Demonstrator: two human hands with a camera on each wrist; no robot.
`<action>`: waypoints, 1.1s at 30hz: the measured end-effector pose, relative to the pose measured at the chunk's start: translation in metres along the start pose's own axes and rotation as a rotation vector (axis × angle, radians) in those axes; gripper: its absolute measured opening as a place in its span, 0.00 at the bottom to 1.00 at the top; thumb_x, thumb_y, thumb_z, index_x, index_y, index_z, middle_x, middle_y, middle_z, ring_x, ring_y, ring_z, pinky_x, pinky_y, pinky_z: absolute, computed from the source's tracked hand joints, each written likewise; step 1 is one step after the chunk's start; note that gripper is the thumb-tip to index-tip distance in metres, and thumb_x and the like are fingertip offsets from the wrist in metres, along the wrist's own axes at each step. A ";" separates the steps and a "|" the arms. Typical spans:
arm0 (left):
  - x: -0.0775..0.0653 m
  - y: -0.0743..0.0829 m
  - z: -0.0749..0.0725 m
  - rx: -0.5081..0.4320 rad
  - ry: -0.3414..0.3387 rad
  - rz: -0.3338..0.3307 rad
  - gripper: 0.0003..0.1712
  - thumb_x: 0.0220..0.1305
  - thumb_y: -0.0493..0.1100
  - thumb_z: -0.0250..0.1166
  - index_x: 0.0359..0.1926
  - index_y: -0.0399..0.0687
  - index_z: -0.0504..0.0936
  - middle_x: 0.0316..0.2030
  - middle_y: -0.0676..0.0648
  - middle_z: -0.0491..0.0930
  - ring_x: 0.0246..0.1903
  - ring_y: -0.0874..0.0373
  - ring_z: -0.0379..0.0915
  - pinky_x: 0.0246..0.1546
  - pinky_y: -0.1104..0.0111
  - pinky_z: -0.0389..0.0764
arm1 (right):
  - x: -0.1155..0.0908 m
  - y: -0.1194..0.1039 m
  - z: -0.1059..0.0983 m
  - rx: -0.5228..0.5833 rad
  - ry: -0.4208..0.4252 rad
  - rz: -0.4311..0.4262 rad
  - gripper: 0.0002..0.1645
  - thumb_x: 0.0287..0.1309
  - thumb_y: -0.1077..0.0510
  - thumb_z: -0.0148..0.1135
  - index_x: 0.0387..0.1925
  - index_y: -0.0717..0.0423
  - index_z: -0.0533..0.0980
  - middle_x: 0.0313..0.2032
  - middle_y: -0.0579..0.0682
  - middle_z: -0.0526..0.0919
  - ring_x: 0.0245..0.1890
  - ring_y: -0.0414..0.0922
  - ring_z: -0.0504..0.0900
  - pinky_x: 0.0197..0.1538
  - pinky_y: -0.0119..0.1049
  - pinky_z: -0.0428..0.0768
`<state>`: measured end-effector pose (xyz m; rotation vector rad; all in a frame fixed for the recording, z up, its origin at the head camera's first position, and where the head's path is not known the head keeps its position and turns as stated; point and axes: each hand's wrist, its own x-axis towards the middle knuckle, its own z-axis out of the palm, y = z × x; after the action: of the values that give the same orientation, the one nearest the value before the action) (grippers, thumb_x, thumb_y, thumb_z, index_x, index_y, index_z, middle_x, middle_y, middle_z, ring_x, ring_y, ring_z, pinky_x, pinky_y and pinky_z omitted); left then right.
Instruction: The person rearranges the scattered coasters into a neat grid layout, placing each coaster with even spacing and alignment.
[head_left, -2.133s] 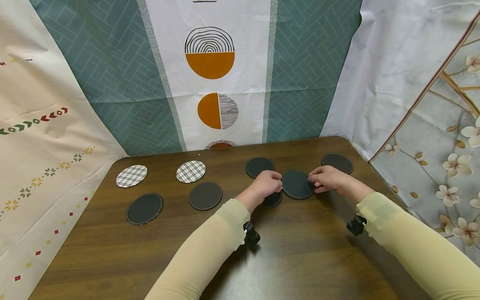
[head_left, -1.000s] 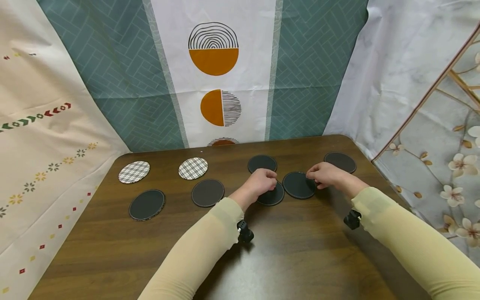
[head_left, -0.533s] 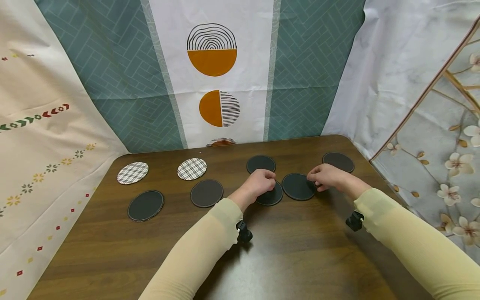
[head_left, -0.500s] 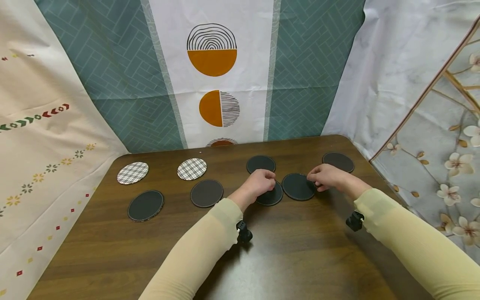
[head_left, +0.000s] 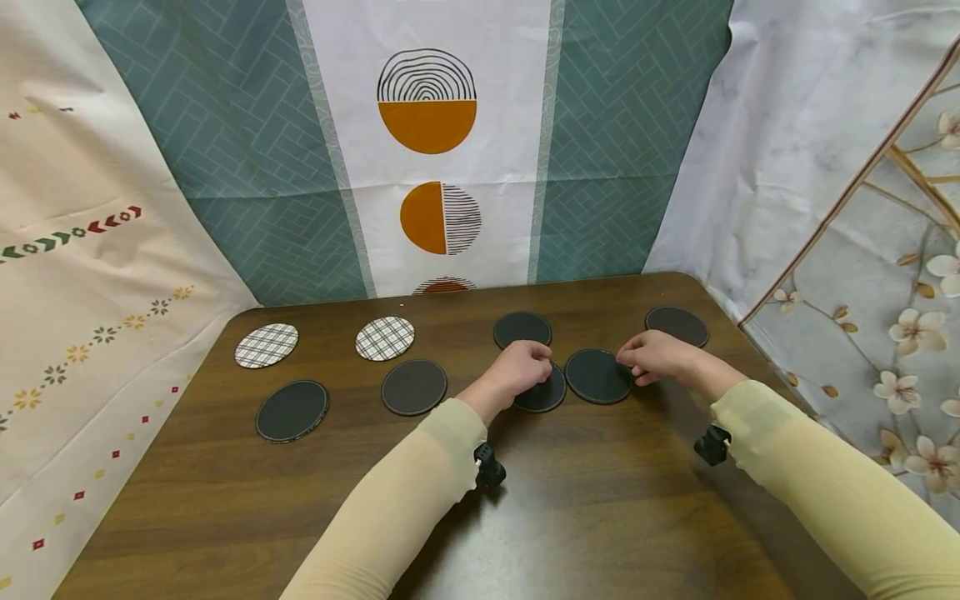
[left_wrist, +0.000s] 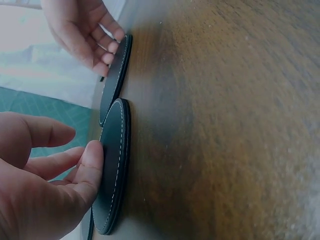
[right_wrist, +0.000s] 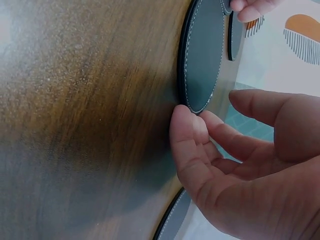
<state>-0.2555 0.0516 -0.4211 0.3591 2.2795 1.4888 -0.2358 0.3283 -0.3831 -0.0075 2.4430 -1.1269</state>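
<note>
The left arm [head_left: 397, 500] is reaching up over the worktop [head_left: 592, 517] and slanting right. The right arm [head_left: 832, 492] is reaching in over the right edge and slanting left. Light yellow sleeves are covering both arms and stopping by the wrists. The left hand [head_left: 521, 367] is staying low, its back facing up, its thumb [left_wrist: 52, 132] sitting apart from its softly bending fingers [left_wrist: 91, 160]. The right hand [head_left: 654, 356] is lying nearer the far right corner, also back up, its fingers [right_wrist: 186, 135] bending a little and its thumb [right_wrist: 257, 105] pointing away from them.
</note>
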 end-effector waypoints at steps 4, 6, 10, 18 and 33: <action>-0.001 0.001 0.000 0.001 -0.006 0.001 0.25 0.79 0.33 0.60 0.72 0.33 0.80 0.62 0.37 0.84 0.54 0.47 0.83 0.68 0.51 0.79 | 0.000 0.001 0.000 0.006 -0.002 -0.005 0.30 0.86 0.60 0.51 0.73 0.83 0.66 0.53 0.64 0.74 0.44 0.48 0.78 0.49 0.41 0.89; -0.001 0.001 -0.001 -0.002 -0.014 -0.001 0.25 0.78 0.33 0.60 0.73 0.33 0.80 0.64 0.37 0.83 0.55 0.47 0.83 0.69 0.51 0.79 | 0.000 0.001 0.000 0.005 -0.001 -0.008 0.30 0.86 0.60 0.50 0.73 0.83 0.66 0.53 0.64 0.74 0.45 0.49 0.78 0.49 0.41 0.89; 0.000 0.005 -0.004 -0.021 -0.037 -0.013 0.26 0.79 0.33 0.60 0.73 0.31 0.78 0.67 0.35 0.81 0.60 0.44 0.85 0.69 0.51 0.79 | -0.001 0.002 0.000 0.010 0.003 -0.009 0.30 0.86 0.60 0.50 0.74 0.82 0.66 0.54 0.65 0.74 0.46 0.49 0.78 0.50 0.41 0.89; 0.007 0.023 -0.004 -0.003 -0.040 -0.005 0.26 0.82 0.34 0.59 0.75 0.30 0.76 0.67 0.35 0.80 0.59 0.43 0.85 0.64 0.55 0.83 | -0.004 0.009 -0.010 0.035 0.048 -0.006 0.31 0.84 0.60 0.51 0.74 0.82 0.66 0.50 0.61 0.77 0.43 0.46 0.80 0.48 0.39 0.89; 0.038 0.061 0.014 0.153 -0.022 0.074 0.26 0.82 0.37 0.59 0.75 0.37 0.78 0.67 0.40 0.82 0.48 0.52 0.84 0.48 0.63 0.83 | -0.009 0.026 -0.047 0.035 0.154 -0.004 0.34 0.85 0.60 0.52 0.75 0.85 0.61 0.43 0.56 0.80 0.38 0.41 0.82 0.45 0.37 0.88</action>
<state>-0.2831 0.1029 -0.3773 0.5067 2.3929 1.3408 -0.2415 0.3810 -0.3721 0.0884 2.5575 -1.2123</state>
